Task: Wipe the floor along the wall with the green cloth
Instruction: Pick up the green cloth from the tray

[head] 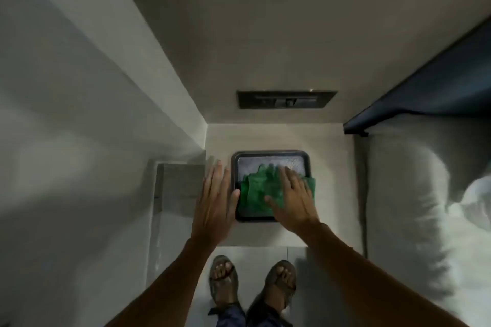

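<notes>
The green cloth (261,194) is seen bunched in a dark tray (268,158) on a low pale bench (334,194), beyond sandalled feet on the floor (297,287). It is pressed under the flat, spread right hand (293,196), not gripped. The left hand (216,199), open wide, is laid against the tray's left rim. Beyond it, a dark wall plate (287,99) is mounted. If the cloth is dragged out, the tray could be pulled off the bench edge.

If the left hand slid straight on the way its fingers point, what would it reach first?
Probably the wall behind the ledge: the left hand lies flat beside the dark tray, fingers toward it, with bare surface ahead.
</notes>
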